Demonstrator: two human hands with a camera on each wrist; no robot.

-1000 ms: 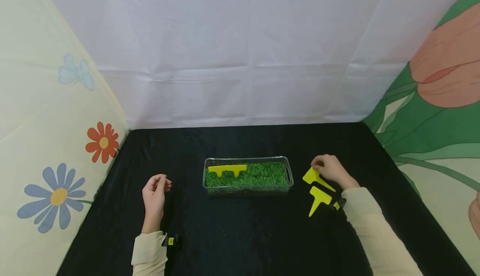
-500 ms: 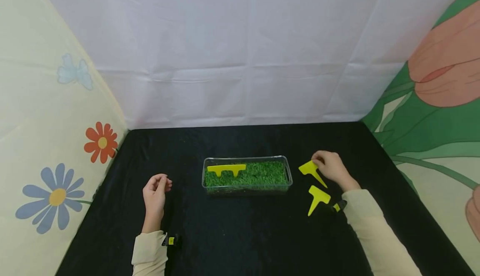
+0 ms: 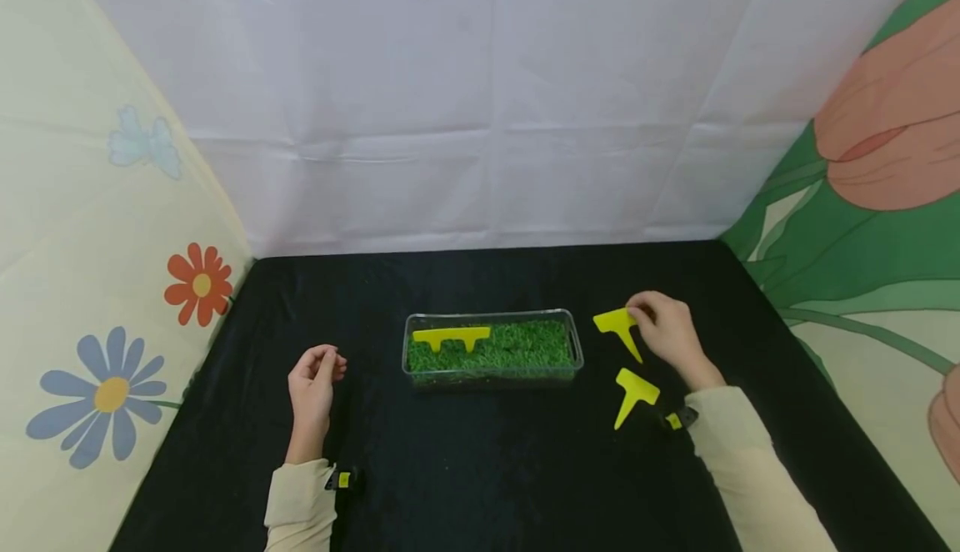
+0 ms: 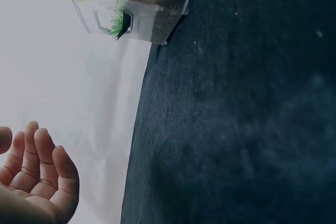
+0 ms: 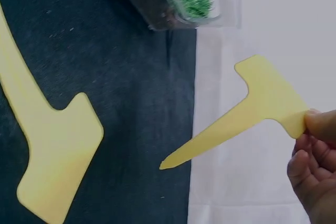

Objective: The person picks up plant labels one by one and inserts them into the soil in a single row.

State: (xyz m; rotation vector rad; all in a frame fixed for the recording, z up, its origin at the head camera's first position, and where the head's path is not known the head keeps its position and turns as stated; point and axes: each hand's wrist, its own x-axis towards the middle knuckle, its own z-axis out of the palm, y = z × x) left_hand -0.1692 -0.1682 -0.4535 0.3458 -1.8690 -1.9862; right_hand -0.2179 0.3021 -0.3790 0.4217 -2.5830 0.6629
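My right hand (image 3: pixel 667 331) pinches a yellow T-shaped plant label (image 3: pixel 617 321) by one end of its crossbar, between thumb and fingers. In the right wrist view this label (image 5: pixel 262 98) is raised off the cloth, its pointed stem slanting down to the left. A second yellow plant label (image 3: pixel 634 393) lies flat on the cloth, nearer the front. Left of the right hand stands a clear plastic box (image 3: pixel 487 378) of green grass (image 3: pixel 528 348). Yellow label tops (image 3: pixel 450 335) form a bar with two stems in its left half. My left hand (image 3: pixel 311 385) hangs loosely curled, holding nothing.
Black cloth (image 3: pixel 465 469) covers the table. A white sheet (image 3: pixel 480 118) hangs behind it. Flower-printed cloths, the left cloth (image 3: pixel 75 227) and the right cloth (image 3: pixel 862 260), stand along the sides. A small black camera (image 3: pixel 678 419) sits at the right wrist.
My right hand has lifted the label up and away from the one lying on the cloth, turning its stem more upright. The left hand stays nearly still.
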